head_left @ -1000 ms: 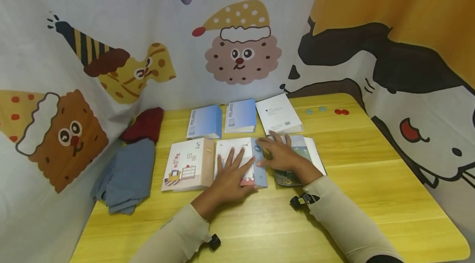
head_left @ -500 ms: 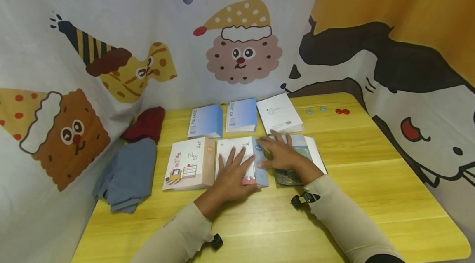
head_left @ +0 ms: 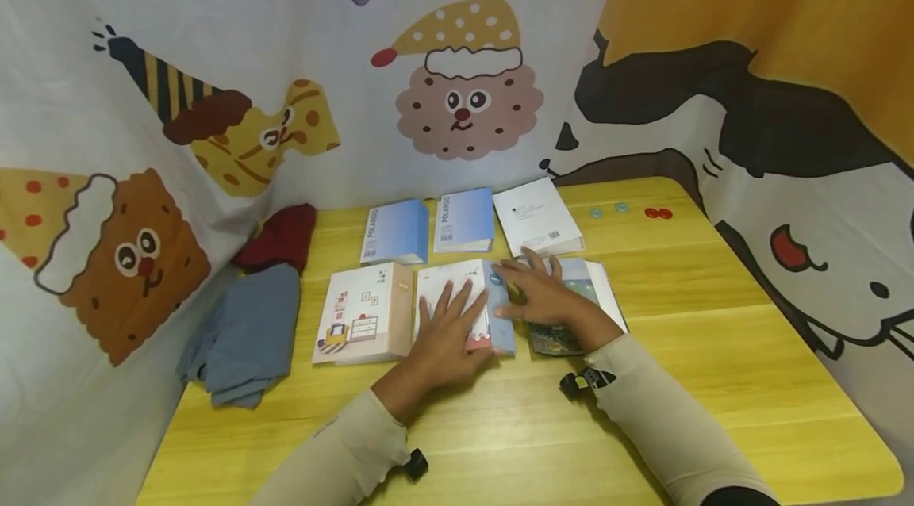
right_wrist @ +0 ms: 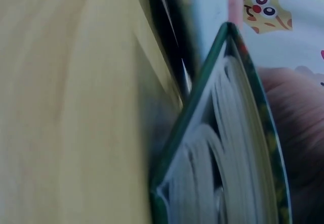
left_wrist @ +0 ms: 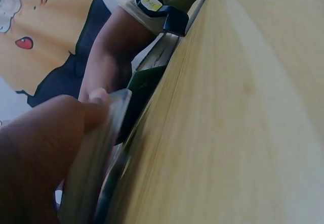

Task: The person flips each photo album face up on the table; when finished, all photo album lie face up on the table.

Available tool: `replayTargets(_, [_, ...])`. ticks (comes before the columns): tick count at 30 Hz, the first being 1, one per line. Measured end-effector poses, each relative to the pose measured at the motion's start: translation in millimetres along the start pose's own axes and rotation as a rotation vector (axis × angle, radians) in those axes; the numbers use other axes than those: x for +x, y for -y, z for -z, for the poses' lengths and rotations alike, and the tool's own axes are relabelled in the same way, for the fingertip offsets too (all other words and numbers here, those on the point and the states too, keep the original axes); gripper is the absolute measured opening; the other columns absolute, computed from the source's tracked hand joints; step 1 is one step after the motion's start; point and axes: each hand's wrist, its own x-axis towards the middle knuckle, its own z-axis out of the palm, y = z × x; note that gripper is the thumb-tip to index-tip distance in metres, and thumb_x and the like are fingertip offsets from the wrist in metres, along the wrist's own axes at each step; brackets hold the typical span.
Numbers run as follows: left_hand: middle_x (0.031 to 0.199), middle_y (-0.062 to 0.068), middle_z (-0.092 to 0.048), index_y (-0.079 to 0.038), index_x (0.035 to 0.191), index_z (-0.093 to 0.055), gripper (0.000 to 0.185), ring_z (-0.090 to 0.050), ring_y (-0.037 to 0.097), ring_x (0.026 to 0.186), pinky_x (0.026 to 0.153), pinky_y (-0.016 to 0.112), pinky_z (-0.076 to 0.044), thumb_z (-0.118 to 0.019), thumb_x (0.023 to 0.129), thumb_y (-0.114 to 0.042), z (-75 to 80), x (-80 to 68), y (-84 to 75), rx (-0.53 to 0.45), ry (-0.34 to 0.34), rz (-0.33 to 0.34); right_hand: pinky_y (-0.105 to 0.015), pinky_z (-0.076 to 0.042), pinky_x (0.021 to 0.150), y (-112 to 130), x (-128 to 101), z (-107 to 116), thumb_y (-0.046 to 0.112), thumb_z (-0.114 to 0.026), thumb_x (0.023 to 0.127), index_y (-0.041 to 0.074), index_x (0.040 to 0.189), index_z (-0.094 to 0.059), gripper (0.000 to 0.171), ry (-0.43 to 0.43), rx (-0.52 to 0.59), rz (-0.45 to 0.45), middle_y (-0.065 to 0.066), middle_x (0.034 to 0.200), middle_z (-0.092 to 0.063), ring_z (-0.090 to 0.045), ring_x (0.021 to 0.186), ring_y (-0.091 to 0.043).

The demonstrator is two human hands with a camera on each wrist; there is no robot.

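My left hand (head_left: 448, 316) lies flat with spread, straight fingers on a white book with a light blue spine (head_left: 500, 308) in the middle of the front row. My right hand (head_left: 540, 293) rests just to its right on a green-covered book (head_left: 564, 339), its fingers reaching the blue spine. The left wrist view shows my left thumb (left_wrist: 55, 128) at that book's edge (left_wrist: 96, 168), with the right forearm (left_wrist: 111, 47) beyond. In the right wrist view the green book's cover (right_wrist: 202, 102) stands slightly lifted over its white pages (right_wrist: 228, 148).
The yellow wooden table (head_left: 714, 347) also carries a white book with a furniture picture (head_left: 364, 314), two blue books (head_left: 396, 232) (head_left: 464, 220) and a white one (head_left: 537, 218) behind. Red cloth (head_left: 282, 236) and blue-grey cloth (head_left: 246, 335) lie left. Small buttons (head_left: 657, 213) sit back right. Cartoon curtains enclose the table.
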Motion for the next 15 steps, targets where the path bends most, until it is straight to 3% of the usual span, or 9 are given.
replayTargets(9, [0.186, 0.008, -0.014, -0.023, 0.177, -0.02, 0.096, -0.012, 0.045, 0.171, 0.124, 0.088, -0.013, -0.06, 0.102, -0.067, 5.3, 1.0, -0.4, -0.153, -0.069, 0.025, -0.087, 0.002, 0.125, 4.6, 1.6, 6.6, 0.056, -0.069, 0.104, 0.023, 0.169, -0.044, 0.077, -0.029, 0.201, 0.004, -0.015, 0.172, -0.047, -0.013, 0.169, -0.052])
replayTargets(15, [0.185, 0.012, -0.013, -0.018, 0.177, -0.019, 0.099, -0.012, 0.048, 0.17, 0.128, 0.081, -0.019, -0.069, 0.101, -0.056, 10.4, 1.1, -5.0, -0.278, -0.111, -0.007, -0.078, -0.038, 0.121, 9.0, -6.1, 12.0, 0.051, -0.067, 0.107, 0.019, 0.17, -0.043, 0.074, -0.098, 0.389, 0.044, -0.031, 0.177, -0.027, -0.035, 0.159, -0.059])
